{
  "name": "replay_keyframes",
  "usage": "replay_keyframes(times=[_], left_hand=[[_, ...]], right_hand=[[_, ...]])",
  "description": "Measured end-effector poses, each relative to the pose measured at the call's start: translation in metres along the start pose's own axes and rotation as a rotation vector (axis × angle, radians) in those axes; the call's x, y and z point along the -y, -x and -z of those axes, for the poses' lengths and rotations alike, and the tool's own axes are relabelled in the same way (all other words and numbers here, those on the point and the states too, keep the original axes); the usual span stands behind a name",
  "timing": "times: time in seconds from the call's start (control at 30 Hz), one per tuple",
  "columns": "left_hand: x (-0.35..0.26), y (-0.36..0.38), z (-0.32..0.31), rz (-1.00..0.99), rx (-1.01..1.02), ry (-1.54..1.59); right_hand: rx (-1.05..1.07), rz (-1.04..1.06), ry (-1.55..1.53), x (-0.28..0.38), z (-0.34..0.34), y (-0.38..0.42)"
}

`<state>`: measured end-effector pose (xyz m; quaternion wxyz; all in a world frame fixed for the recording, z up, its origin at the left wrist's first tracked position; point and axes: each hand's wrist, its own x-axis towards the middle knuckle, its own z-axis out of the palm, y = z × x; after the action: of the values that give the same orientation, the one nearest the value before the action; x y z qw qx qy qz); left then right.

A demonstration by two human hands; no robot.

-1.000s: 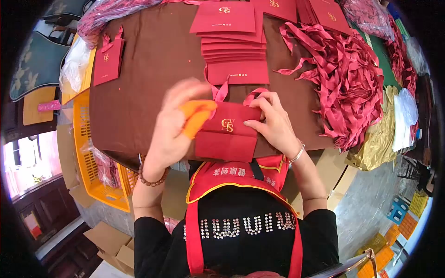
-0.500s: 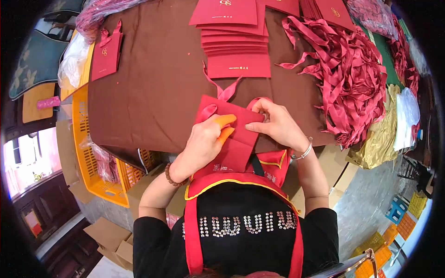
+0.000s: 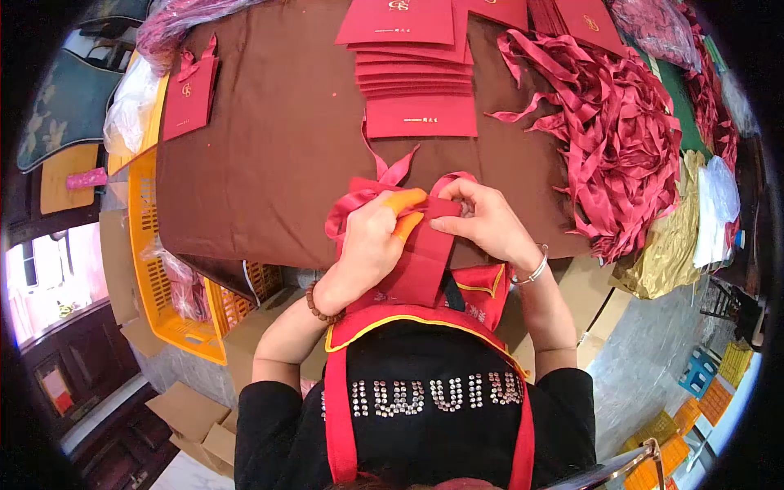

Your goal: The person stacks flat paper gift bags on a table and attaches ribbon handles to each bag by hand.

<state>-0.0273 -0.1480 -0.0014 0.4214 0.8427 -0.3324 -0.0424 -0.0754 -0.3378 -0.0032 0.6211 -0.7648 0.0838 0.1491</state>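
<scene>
A small red paper bag (image 3: 420, 265) is between my hands at the front edge of the table, its lower end over my apron. My left hand (image 3: 371, 245), with orange finger covers on thumb and forefinger, is closed in a pinch at the bag's upper part, where a red ribbon (image 3: 396, 170) loops out. What lies right between those fingertips is hidden. My right hand (image 3: 482, 224) pinches the bag's right upper edge between thumb and fingers, with a ribbon loop rising beside it.
A stack of red bags (image 3: 420, 114) lies ahead on the brown tablecloth (image 3: 261, 163). To its right is a heap of red ribbons (image 3: 612, 139). One finished-looking bag with a bow (image 3: 188, 94) lies at the left edge, above a yellow crate (image 3: 151, 269).
My left hand has drawn slightly left and down over the bag, and a ribbon loop now bulges at its left. The bag's upper part has shifted; my right hand has barely moved.
</scene>
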Motion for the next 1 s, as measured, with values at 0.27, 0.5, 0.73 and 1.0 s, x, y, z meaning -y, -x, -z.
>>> replay_keyframes(times=[0.27,0.5,0.73,1.0], left_hand=[[0.003,0.001,-0.002,-0.026,-0.059,-0.071],[-0.001,0.002,-0.005,-0.019,-0.007,-0.115],[-0.011,0.004,-0.01,-0.151,-0.015,-0.314],[-0.012,0.005,-0.002,-0.365,0.032,-0.418]], right_hand=[[0.0,-0.023,-0.034,0.0,-0.001,0.002],[-0.012,0.023,-0.001,0.002,-0.001,0.005],[-0.043,0.051,-0.001,0.003,-0.002,0.009],[-0.163,0.283,0.114,-0.009,-0.004,0.016]])
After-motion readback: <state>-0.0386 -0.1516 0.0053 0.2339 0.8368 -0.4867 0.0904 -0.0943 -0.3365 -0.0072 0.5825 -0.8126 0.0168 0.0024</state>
